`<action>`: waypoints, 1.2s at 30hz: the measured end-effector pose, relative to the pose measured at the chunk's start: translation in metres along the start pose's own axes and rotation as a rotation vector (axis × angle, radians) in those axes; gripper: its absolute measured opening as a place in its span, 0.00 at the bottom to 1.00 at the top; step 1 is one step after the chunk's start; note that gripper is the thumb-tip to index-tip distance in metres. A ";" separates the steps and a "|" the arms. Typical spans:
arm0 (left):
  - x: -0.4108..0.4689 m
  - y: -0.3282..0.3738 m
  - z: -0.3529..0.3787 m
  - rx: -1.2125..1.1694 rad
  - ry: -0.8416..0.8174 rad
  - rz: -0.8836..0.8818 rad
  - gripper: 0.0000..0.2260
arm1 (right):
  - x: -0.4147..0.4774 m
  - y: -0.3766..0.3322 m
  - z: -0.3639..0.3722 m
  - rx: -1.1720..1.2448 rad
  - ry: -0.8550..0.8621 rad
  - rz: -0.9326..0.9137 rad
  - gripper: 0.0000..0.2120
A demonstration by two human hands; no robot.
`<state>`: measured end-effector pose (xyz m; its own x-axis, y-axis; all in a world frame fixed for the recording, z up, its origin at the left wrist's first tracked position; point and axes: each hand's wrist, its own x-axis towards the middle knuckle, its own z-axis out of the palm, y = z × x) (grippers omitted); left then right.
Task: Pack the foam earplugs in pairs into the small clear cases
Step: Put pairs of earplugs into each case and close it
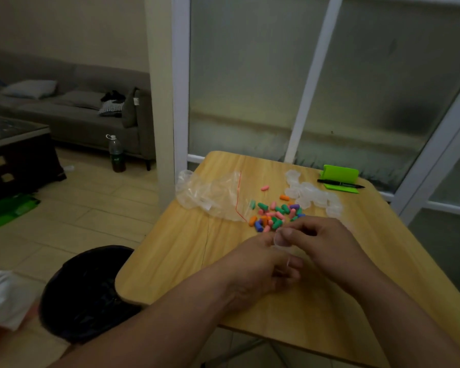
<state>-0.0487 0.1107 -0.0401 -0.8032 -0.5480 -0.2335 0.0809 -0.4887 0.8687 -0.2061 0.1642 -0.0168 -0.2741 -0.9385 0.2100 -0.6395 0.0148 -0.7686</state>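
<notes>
Head view: our left hand and right hand fingers pinch a small clear plastic case, near the multicoloured foam earplugs.

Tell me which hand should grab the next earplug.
Right, probably. Both hands pinch the clear case, but the right hand sits just beside the earplug pile; the left hand is farther back.

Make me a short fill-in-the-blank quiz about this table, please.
1. The black marker lies beside a bright ____ stand.
2. The plastic zip bag has a thin ____ seal line.
3. The loose foam earplugs lie heaped on the ____ table.
4. The left hand and right hand together pinch one small clear ____.
Missing words: green, red, wooden, case.
</notes>
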 end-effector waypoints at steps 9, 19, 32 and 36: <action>0.002 0.023 -0.017 -0.217 0.393 -0.009 0.19 | 0.028 0.022 0.003 -0.057 0.231 0.130 0.06; 0.005 0.026 -0.021 -0.236 0.505 0.013 0.20 | 0.032 0.019 0.030 -0.422 0.170 0.220 0.10; 0.007 0.022 -0.016 -0.262 0.423 0.015 0.21 | 0.024 0.011 0.020 -0.419 0.057 0.278 0.03; 0.006 0.021 -0.011 -0.316 0.384 0.005 0.20 | 0.017 0.008 0.008 -0.231 0.154 0.206 0.05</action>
<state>-0.0456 0.0900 -0.0285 -0.5314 -0.7325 -0.4255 0.3070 -0.6347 0.7092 -0.2104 0.1458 -0.0245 -0.5081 -0.8450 0.1666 -0.7006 0.2930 -0.6507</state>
